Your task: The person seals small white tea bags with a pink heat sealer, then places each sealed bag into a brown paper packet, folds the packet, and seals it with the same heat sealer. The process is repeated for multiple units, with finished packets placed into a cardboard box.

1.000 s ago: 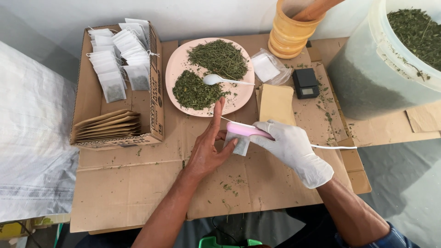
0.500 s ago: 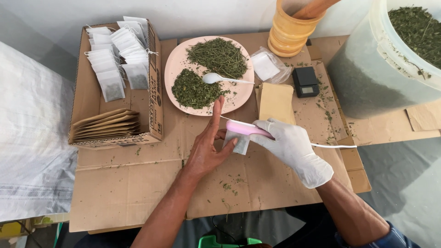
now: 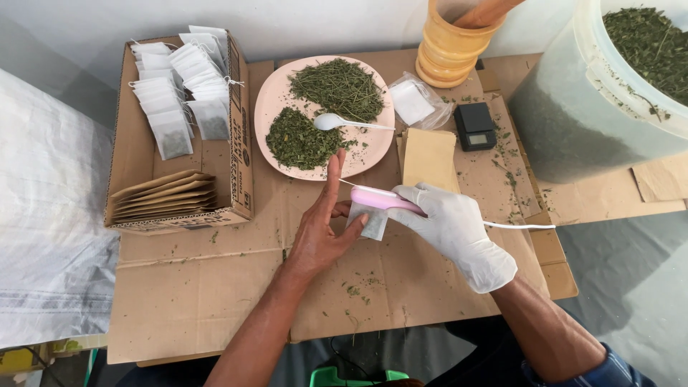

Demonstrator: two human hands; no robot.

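My bare left hand (image 3: 320, 229) holds a small filled white tea bag (image 3: 370, 221) between thumb and fingers, index finger pointing up. My right hand (image 3: 451, 228), in a white glove, grips a pink handheld sealer (image 3: 381, 199) whose tip clamps the top edge of that bag. A thin white cord (image 3: 519, 226) runs from the sealer off to the right. Both hands hover over the brown cardboard surface (image 3: 215, 287), just in front of a pink plate (image 3: 276, 93) with two heaps of dried green herb and a white spoon (image 3: 337, 123).
A cardboard box (image 3: 236, 107) at left holds several filled tea bags and brown envelopes. Behind lie a brown envelope stack (image 3: 428, 158), a small black scale (image 3: 475, 126), a plastic bag of empty sachets (image 3: 413, 102), a yellow wooden mortar (image 3: 451, 50), and a big herb bucket (image 3: 609, 86) at right.
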